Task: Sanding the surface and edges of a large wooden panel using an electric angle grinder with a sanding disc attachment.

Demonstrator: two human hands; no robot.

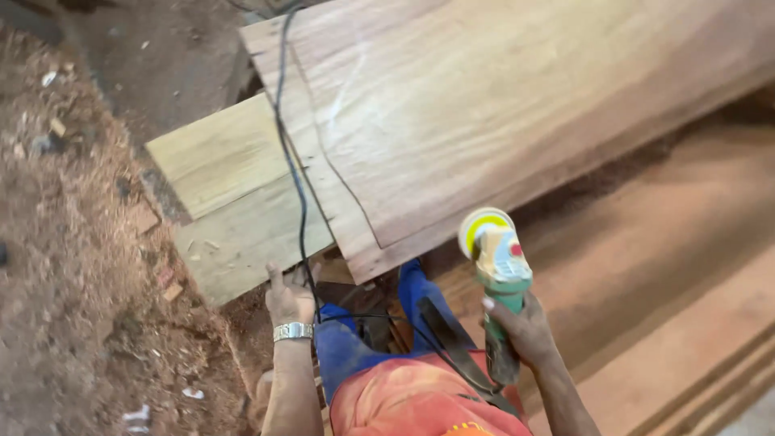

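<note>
My right hand (523,327) grips the green body of a hand-held angle sander (500,274), whose round yellow-white disc (482,228) points up, just off the near edge of a large reddish wooden panel (500,105). My left hand (289,297), with a metal watch on the wrist, rests at the near edge of a pale plank (234,194), fingers spread, beside the black power cord (292,161). The cord runs over the panel and plank down to my lap.
Sawdust and wood scraps cover the dirt floor (73,242) at left. More reddish boards (670,274) lie at right, below the panel. My blue trousers and orange shirt fill the bottom centre.
</note>
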